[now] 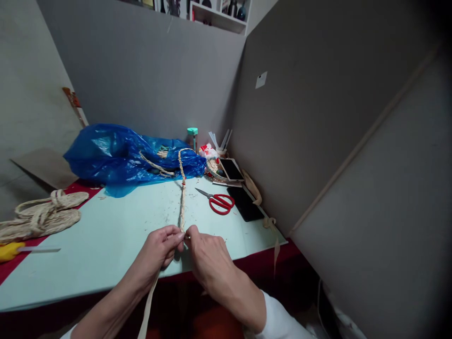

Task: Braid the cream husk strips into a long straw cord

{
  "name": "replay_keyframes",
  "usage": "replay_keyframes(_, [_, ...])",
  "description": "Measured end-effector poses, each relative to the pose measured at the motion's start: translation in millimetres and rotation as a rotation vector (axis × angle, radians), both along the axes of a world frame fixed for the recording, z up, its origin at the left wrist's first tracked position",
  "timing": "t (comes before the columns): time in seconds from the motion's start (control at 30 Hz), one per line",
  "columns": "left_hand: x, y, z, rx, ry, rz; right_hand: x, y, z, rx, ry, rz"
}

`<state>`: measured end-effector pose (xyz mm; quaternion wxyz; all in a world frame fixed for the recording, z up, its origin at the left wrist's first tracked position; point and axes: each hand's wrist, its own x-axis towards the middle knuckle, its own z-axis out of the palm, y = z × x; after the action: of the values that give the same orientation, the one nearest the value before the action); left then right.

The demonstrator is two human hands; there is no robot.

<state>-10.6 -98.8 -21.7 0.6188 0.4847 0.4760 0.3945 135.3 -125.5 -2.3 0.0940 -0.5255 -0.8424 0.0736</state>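
Observation:
A pale braided cord (182, 202) runs from the blue plastic bag (116, 155) at the back towards me, with a small red mark partway along it. Its near end is pinched in the fingers of my left hand (164, 247). My right hand (210, 256) is closed at the same end, its fingertips almost touching the left ones; the strands between them are mostly hidden. Below my left hand a flat pale strip (150, 303) hangs past the table edge. Red-handled scissors (221, 203) lie beyond my right hand, blades pointing left.
Woven straw sandals (52, 214) and a yellow-handled tool (12, 251) lie at the left. A dark tablet (245, 204), a phone (231, 169) and loose strips (270, 223) sit at the right. Grey partitions (158, 70) close off the pale tabletop (106, 254) behind and at the right.

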Motion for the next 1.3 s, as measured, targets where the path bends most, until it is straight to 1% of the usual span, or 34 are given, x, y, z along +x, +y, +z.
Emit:
replay_keyframes(0.07, [-0.3,0.2,-0.7,0.009,-0.011,-0.011,7.6,1.2,2.2,-0.009,0.020,0.036])
replay_keyframes(0.13, [-0.5,-0.1,-0.4,0.002,-0.028,-0.019,20.7,7.0,7.4,-0.008,0.122,0.069])
replay_keyframes(0.17, [-0.6,-0.3,0.1,-0.006,-0.034,-0.021,29.8,12.8,11.2,0.003,0.178,0.059])
replay_keyframes(0.2, [-0.6,-0.6,0.8,-0.015,-0.038,-0.025,40.6,20.8,15.6,0.029,0.221,0.033])
replay_keyframes(0.27, [-0.5,-1.2,2.2,-0.031,-0.044,-0.030,66.6,43.2,24.7,0.135,0.203,-0.163])
replay_keyframes(0.3, [-0.3,-1.3,2.8,-0.037,-0.050,-0.032,80.7,56.7,28.6,0.195,0.163,-0.262])
replay_keyframes(0.37, [0.5,-1.3,4.1,-0.044,-0.067,-0.029,107.6,85.1,33.1,0.305,-0.019,-0.475])
replay_keyframes(0.43, [1.2,-1.0,5.3,-0.045,-0.073,-0.021,128.1,110.7,32.5,0.347,-0.230,-0.630])
replay_keyframes(0.5, [1.3,-0.3,6.6,-0.048,-0.065,-0.026,139.3,130.0,27.9,0.323,-0.373,-0.653])
replay_keyframes(0.57, [0.4,0.7,7.5,-0.048,-0.054,-0.039,142.1,141.8,22.4,0.303,-0.422,-0.631])
replay_keyframes(0.63, [-1.4,2.0,7.1,-0.037,-0.046,-0.049,140.6,146.8,19.2,0.306,-0.422,-0.619])
replay_keyframes(0.7, [-3.4,3.6,5.4,-0.018,-0.036,-0.051,139.1,146.3,20.6,0.324,-0.425,-0.619])
replay_keyframes(0.77, [-5.0,5.3,2.7,-0.013,-0.033,-0.046,139.8,142.1,26.6,0.399,-0.406,-0.636])
replay_keyframes(0.83, [-5.8,6.8,-0.2,-0.029,-0.041,-0.036,142.2,135.5,35.8,0.508,-0.344,-0.657])
replay_keyframes(0.9, [-5.8,7.5,-2.2,-0.050,-0.053,-0.024,143.6,127.5,44.7,0.570,-0.185,-0.665])
replay_keyframes(0.97, [-5.2,6.8,-2.9,-0.061,-0.056,0.000,140.6,118.4,49.2,0.510,0.112,-0.593])
replay_keyframes(1.0, [-4.8,5.9,-2.7,-0.063,-0.058,0.016,136.7,113.4,48.8,0.432,0.307,-0.522])
replay_keyframes(1.07, [-3.9,3.2,-1.5,-0.061,-0.069,0.049,123.8,102.3,42.2,0.206,0.701,-0.356])
replay_keyframes(1.13, [-3.1,-0.1,-0.2,-0.050,-0.088,0.079,104.7,89.4,30.2,-0.058,1.009,-0.251])
replay_keyframes(1.2, [-2.8,-2.9,0.1,-0.033,-0.115,0.109,82.4,74.7,17.1,-0.300,1.202,-0.209])
replay_keyframes(1.3, [-3.1,-5.7,-0.4,0.009,-0.183,0.147,50.5,52.6,2.3,-0.571,1.347,-0.106])
